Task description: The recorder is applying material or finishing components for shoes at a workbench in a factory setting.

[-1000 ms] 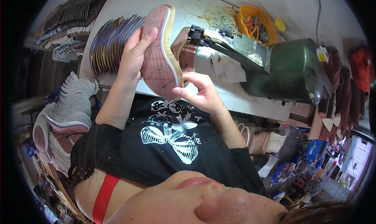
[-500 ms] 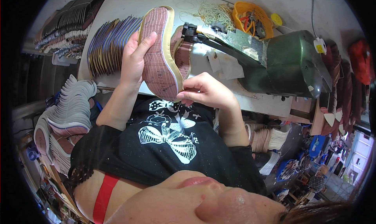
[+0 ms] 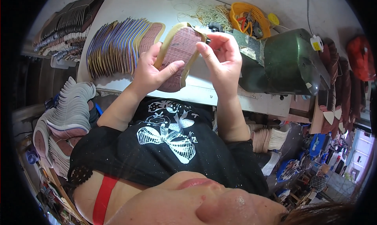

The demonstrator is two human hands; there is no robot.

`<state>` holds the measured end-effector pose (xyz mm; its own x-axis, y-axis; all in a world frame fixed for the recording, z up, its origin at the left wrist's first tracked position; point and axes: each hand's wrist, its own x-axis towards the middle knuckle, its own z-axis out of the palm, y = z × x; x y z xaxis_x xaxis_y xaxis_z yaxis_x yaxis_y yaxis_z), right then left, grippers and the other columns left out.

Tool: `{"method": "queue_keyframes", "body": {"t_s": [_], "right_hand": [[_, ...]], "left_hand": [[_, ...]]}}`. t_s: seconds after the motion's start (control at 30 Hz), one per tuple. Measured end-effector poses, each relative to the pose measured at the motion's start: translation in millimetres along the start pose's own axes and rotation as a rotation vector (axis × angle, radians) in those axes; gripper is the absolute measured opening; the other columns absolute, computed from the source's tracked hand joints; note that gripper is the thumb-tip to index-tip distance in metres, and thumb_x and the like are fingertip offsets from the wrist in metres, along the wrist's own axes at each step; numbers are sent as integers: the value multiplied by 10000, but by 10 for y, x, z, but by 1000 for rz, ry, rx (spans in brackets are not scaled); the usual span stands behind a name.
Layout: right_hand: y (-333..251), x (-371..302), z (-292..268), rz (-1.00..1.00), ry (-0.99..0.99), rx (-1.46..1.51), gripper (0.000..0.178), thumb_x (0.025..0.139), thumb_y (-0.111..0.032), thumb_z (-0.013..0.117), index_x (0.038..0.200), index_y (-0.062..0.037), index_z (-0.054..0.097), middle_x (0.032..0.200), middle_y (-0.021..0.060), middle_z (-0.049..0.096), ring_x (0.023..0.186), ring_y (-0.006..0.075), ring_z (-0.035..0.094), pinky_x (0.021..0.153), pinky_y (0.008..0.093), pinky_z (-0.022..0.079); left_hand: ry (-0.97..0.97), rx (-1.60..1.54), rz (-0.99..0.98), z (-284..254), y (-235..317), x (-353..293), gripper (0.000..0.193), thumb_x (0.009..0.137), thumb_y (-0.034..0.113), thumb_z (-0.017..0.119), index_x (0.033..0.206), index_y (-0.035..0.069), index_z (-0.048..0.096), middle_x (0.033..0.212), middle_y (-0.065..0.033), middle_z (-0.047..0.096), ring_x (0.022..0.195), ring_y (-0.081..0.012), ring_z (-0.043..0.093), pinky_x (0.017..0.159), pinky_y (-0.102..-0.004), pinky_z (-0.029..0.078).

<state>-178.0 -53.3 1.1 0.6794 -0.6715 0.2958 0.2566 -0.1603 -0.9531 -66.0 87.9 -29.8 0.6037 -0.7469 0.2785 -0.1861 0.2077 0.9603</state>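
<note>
Insole (image 3: pixel 151 36) now rests at eleven o'clock, suggesting work passed to another piece (image 3: pixel 180 47), gripped by left hand (image 3: pixel 152 71); whether right hand (image 3: pixel 224 62) pinches it, I cannot tell.

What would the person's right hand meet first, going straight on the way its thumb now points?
Probably the sole-shaped piece held in the left hand. The right hand, thumb aimed up and left, is at its edge and may be touching it; depth is unclear.

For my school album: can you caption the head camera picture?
Left hand holds a pink insole, right hand at its edge, between a row of insoles and a green machine.
</note>
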Motion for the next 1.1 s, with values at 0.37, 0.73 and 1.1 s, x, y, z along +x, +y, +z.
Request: {"method": "queue_keyframes", "body": {"t_s": [0.37, 0.73, 1.1], "right_hand": [[87, 83, -285, 348, -268, 425, 106, 902, -142, 572, 899, -36, 564, 829, -25, 524, 781, 49, 483, 717, 218, 412], [321, -442, -4, 226, -450, -124, 262, 755, -95, 741, 966, -10, 611, 860, 29, 632, 769, 90, 590, 690, 226, 475], [318, -511, 68, 12, -327, -95, 131, 787, -90, 708, 848, 19, 669, 771, 75, 665, 694, 102, 612, 639, 225, 458]], "left_hand": [[-230, 160, 162, -121, 53, 51, 307, 769, 145, 736, 984, -14, 586, 722, -84, 639, 660, -122, 622, 612, -269, 488], [289, -227, 55, -178, -15, 155, 258, 865, 99, 640, 1083, 5, 539, 1000, -70, 630, 879, -93, 590, 809, -254, 466], [449, -493, -142, -330, -24, 246, 278, 935, 221, 529, 1127, 21, 541, 973, -48, 624, 853, -107, 612, 748, -249, 501]]}}
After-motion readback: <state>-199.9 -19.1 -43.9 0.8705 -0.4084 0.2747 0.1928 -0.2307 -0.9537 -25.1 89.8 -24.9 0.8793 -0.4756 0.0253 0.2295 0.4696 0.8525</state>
